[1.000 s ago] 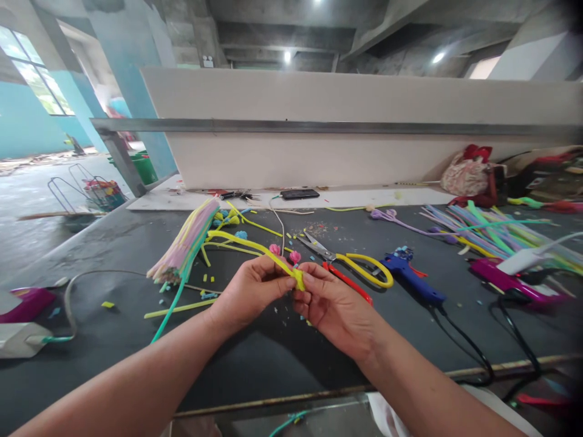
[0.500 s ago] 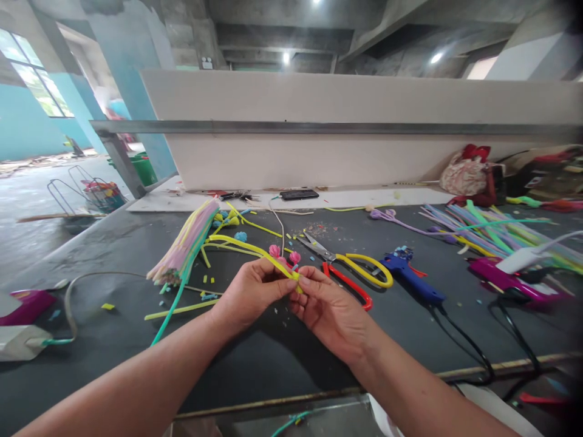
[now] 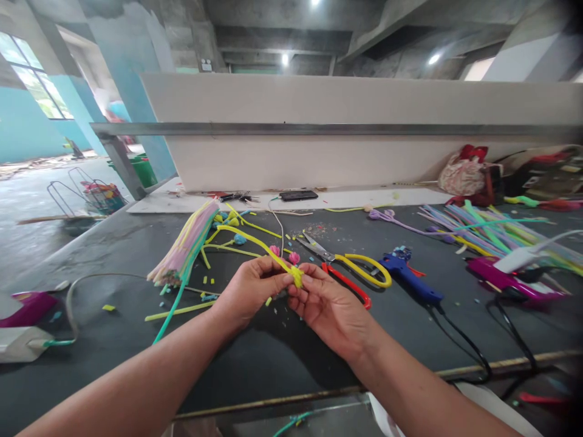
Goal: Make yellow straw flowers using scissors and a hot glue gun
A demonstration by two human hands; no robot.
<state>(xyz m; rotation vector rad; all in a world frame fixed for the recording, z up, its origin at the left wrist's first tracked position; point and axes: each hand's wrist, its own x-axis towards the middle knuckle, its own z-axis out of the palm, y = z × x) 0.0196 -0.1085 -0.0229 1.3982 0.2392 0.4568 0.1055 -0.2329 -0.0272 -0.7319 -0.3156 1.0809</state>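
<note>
- Only the head view to go on here, so: the yellow stem sits at the centre of the frame, its bunched end between the two hands and the rest arcing toward the upper left. Can't tell if the far tip touches the tabletop or hangs just over it.
- Left hand, left of centre: thumb and forefinger pinch the stem right beside the bunch.
- Right hand, right of centre: thumb and fingertips grip the bunch itself, with the lower fingers loosely curled. What's tucked behind the fingers, I can't see.
- Handling, my guess: super light, soft and fuzzy outside, probably a bendy wire inside since it holds that arc. Shouldn't be slippery. The stem looks hard to break, but I'd bet the bunch squashes out of shape if you squeeze hard.
- Where to hold, imo: one pinch on the stem close under the bunch, the other lightly on the outer side of the bunch. Grabbing the far tip would just make the whole thing swing and flex.
- Nearby: pink balls just above the fingers, scissors lying open right of centre, blue glue gun farther right, pastel bundle left of centre.
</note>
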